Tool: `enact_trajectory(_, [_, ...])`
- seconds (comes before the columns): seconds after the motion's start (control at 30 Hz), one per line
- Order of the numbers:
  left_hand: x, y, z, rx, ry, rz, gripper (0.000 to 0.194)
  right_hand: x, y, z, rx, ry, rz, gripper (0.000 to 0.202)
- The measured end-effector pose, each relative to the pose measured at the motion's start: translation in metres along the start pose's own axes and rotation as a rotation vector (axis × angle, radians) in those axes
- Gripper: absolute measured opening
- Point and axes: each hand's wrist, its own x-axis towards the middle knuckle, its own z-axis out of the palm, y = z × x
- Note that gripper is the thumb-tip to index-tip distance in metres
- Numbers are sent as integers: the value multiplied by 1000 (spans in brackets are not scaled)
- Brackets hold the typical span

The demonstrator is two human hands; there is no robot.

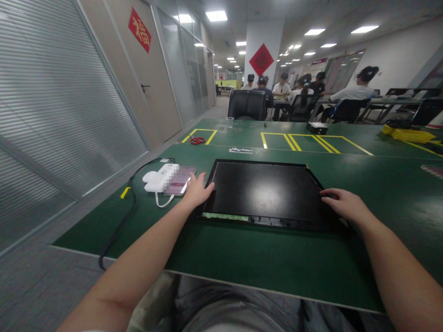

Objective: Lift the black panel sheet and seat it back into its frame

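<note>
A black flat display panel (263,190) lies on the green table (249,258), its dark glossy face up. Along its near edge runs a strip with a green circuit board (225,216) at the left part. My left hand (199,190) is at the panel's left edge, fingers spread, with the thumb on or beside the frame. At the right edge is my right hand (337,202), its thumb and fingers close to the frame with a gap between them; whether it grips the frame cannot be made out.
Left of the panel lie a phone (180,180), a white power adapter (155,181) and a black cable (122,223). Farther back are red scissors (197,140), small white parts (240,150), a clear cup (229,122) and a black box (317,127). Several people sit beyond.
</note>
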Motion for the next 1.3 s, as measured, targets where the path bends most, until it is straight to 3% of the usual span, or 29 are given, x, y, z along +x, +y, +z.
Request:
enact_trajectory(0.3, [7, 7, -7, -73, -6, -81, 64, 2, 2, 3, -33, -7, -29, 36])
enact_trajectory(0.7, [9, 2, -5, -107, -11, -77, 65, 3, 3, 2, -59, -11, -34, 41])
enact_trajectory(0.83, [6, -1, 1, -59, 59, 7, 62, 5, 7, 4, -47, 20, -55, 38])
enact_trajectory(0.93, [4, -2, 2, 2, 31, 124, 58, 7, 10, 6, -35, 35, -77, 37])
enact_trajectory(1.03, [3, -5, 0, 18, 9, 156, 57, 7, 12, 7, -34, 36, -82, 36])
enact_trajectory(1.3, [1, -9, -5, -179, -18, 251, 60, 4, 8, 4, -1, 31, -55, 35])
